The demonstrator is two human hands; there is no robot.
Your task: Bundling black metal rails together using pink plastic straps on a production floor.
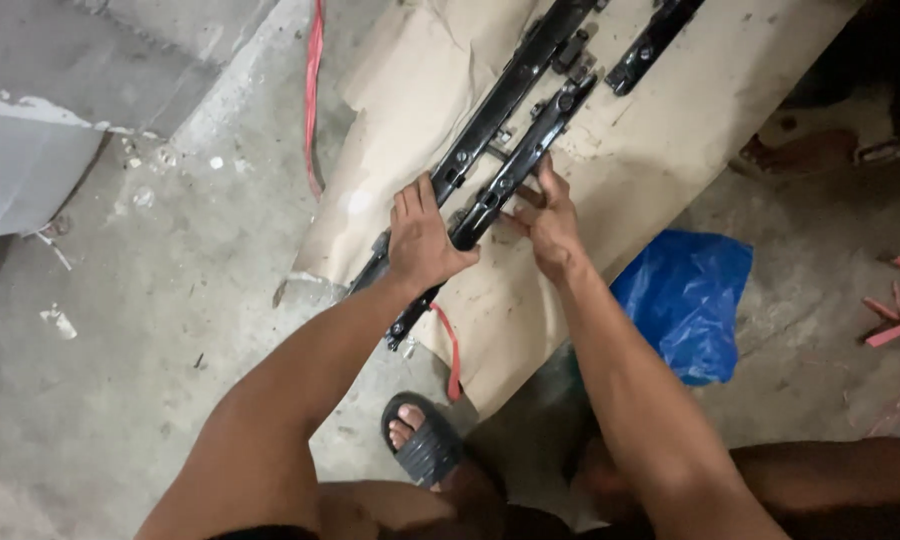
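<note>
Left hand (pixel 422 240) grips the black metal rail (pixel 505 175); right hand (pixel 550 225) pinches it (another rail (pixel 653 40) lies untouched on brown paper (pixel 660 150)).

Both arms bare to past the elbow, no sleeves, no watch or rings visible on left hand (pixel 422 240) or right hand (pixel 552 226). Below the left hand, a foot in a dark grey ribbed slide sandal (pixel 425 442), toes showing.
</note>
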